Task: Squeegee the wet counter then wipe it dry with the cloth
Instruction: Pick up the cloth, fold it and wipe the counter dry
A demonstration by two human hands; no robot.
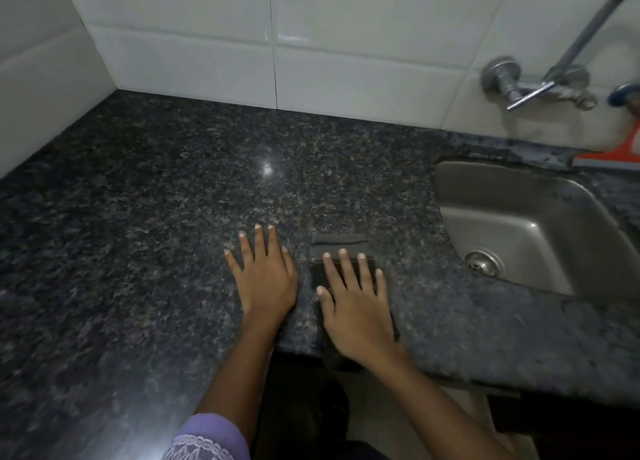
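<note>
A dark speckled granite counter (156, 189) fills the view. My right hand (353, 307) lies flat, fingers spread, on a dark folded cloth (341, 243) near the counter's front edge. My left hand (265, 272) rests flat on the bare stone just left of the cloth, holding nothing. An orange squeegee (613, 156) leans at the far right, behind the sink, away from both hands.
A steel sink (519, 224) with a drain is set into the counter to the right. A wall tap (540, 85) projects from the white tiled wall above it. Tiled walls close the back and the left side.
</note>
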